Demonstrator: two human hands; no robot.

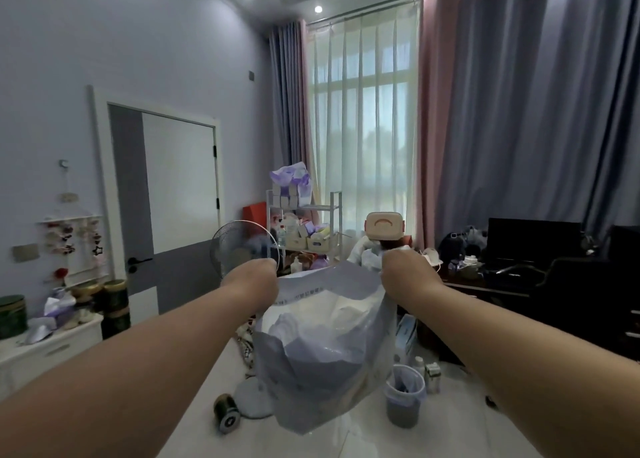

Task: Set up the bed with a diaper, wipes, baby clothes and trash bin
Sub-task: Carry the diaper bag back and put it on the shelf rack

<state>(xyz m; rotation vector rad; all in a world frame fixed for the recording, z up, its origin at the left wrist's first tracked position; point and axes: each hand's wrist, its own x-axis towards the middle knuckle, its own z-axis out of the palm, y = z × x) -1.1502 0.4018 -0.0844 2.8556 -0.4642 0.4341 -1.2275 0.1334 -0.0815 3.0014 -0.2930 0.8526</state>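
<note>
A large translucent plastic bag (322, 353) hangs in front of me at chest height, with white and pale purple soft items inside that I cannot identify for sure. My left hand (254, 279) grips the bag's top left edge. My right hand (407, 272) grips its top right edge, so the mouth is stretched between them. On the floor to the lower right stands a small grey trash bin (404, 398) lined with a plastic bag. The bed is not in view.
A standing fan (239, 249) and a white shelf rack (304, 229) full of baby supplies stand behind the bag. A dark desk with a monitor (533, 242) is at the right, a white dresser (48, 346) at the left. Small bottles (431, 376) and a dark roll (227, 412) lie on the floor.
</note>
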